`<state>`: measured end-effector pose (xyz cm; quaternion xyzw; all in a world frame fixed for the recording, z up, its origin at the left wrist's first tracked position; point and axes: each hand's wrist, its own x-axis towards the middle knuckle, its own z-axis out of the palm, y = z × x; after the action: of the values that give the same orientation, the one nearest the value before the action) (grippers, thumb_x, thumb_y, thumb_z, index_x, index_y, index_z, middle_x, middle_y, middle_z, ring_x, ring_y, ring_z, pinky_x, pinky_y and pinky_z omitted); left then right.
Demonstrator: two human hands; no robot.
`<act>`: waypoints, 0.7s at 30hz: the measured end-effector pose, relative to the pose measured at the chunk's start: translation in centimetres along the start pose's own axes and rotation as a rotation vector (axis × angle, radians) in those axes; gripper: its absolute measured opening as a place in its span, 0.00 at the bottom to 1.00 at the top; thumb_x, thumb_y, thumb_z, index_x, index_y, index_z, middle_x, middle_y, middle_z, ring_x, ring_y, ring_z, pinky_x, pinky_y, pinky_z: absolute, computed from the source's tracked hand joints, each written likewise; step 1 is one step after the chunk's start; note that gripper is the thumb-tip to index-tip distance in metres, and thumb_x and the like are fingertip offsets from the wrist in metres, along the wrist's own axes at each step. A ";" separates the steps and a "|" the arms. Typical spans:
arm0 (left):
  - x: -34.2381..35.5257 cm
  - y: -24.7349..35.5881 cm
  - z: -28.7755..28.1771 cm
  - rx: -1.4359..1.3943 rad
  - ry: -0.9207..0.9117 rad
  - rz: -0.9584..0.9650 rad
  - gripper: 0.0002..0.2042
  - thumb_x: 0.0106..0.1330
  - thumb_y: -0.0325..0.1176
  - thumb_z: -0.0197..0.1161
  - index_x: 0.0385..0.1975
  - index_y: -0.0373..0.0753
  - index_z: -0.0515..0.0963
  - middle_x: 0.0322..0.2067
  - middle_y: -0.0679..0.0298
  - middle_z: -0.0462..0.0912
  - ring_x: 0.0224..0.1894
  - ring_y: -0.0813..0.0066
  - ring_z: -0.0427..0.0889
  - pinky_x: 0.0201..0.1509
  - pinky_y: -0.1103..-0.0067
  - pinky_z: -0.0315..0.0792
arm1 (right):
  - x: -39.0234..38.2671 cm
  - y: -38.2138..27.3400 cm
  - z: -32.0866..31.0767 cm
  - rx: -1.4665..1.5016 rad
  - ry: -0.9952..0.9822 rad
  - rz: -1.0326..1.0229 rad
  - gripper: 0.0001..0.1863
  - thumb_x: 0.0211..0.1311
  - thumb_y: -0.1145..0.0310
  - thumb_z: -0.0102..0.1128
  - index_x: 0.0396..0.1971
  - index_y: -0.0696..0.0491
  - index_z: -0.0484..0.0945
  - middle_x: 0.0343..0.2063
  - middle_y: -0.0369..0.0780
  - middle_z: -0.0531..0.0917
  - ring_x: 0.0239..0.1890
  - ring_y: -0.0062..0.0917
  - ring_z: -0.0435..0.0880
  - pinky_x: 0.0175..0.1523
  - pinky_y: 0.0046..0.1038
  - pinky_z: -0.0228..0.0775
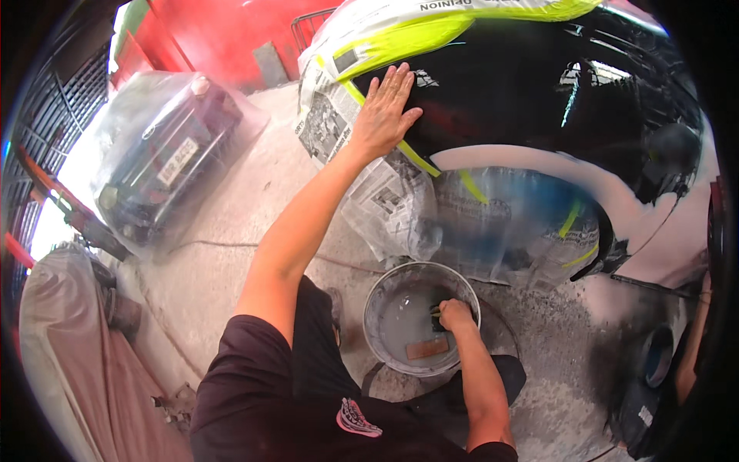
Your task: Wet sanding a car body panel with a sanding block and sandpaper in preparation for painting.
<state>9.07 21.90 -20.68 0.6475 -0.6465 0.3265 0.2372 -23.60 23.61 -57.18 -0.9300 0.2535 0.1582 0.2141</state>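
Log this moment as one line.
left hand: open, at edge of black car panel | right hand: gripping dark object inside bucket | brown block: in bucket

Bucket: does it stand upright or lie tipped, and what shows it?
Upright. The bucket opens upward toward the camera, and grey liquid lies pooled inside; how deep, I cannot tell.

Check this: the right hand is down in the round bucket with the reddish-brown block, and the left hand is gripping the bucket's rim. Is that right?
Not quite: the left hand isn't gripping the rim. In the head view it lies flat at the edge of the black car panel. The right hand is down in the round bucket with the reddish-brown block.
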 end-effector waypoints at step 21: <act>1.3 2.7 3.7 -0.063 0.341 -0.630 0.42 0.80 0.54 0.48 0.74 0.15 0.50 0.75 0.22 0.46 0.79 0.24 0.46 0.82 0.47 0.41 | -0.3 -0.4 0.1 -0.016 0.063 -0.126 0.10 0.62 0.71 0.64 0.41 0.54 0.88 0.44 0.50 0.89 0.50 0.47 0.88 0.56 0.45 0.81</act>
<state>6.78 18.18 -22.51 0.7437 -0.3758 0.3206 0.4506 -23.64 24.14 -57.03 -0.9503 0.2000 0.1172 0.2080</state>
